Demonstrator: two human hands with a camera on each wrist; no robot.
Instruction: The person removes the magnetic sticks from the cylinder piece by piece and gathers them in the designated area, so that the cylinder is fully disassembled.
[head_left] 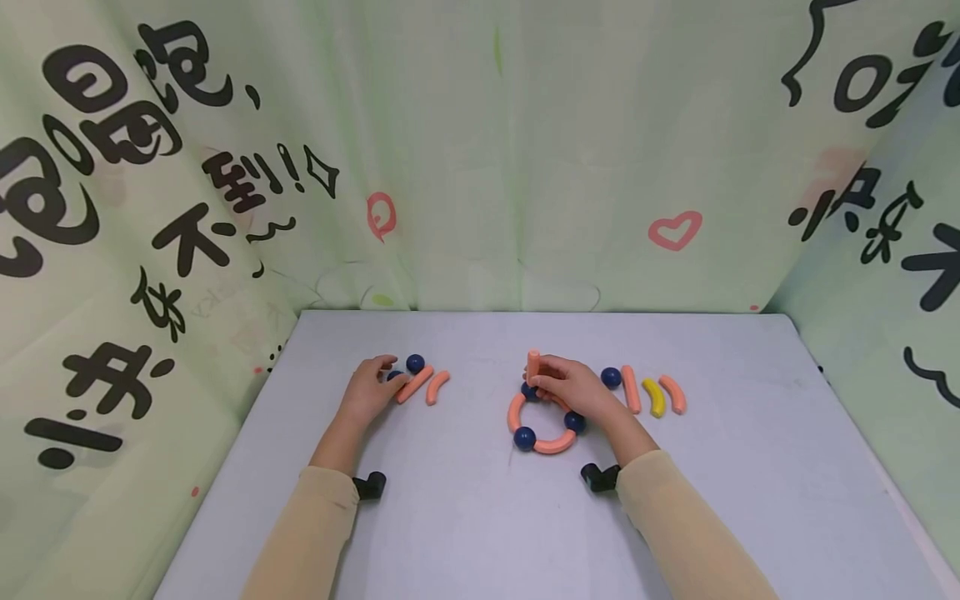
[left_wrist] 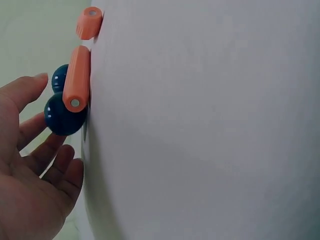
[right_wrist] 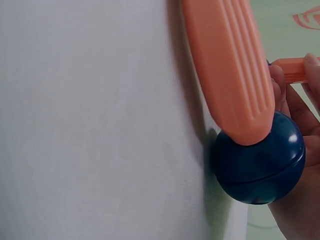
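Observation:
Upright in the head view, an orange magnetic rod [head_left: 533, 365] is pinched by my right hand [head_left: 573, 386]. Its lower end meets the far dark blue ball [head_left: 530, 391] of a flat ring; whether they touch is hard to tell. Three blue balls and curved orange rods [head_left: 555, 444] form this ring on the table. My left hand [head_left: 366, 390] is around a blue ball [left_wrist: 62, 117], thumb apart from it, fingers loosely bent behind it. Beside that ball lie a straight orange rod [head_left: 415, 385], another blue ball [head_left: 416, 363] and a curved orange rod [head_left: 438, 387].
Right of the ring lie a blue ball [head_left: 611, 377], a straight orange rod [head_left: 631, 389], a curved yellow rod [head_left: 654, 398] and a curved orange rod [head_left: 673, 394]. A printed curtain [head_left: 570, 167] hangs behind the white table [head_left: 465, 517] and along its sides.

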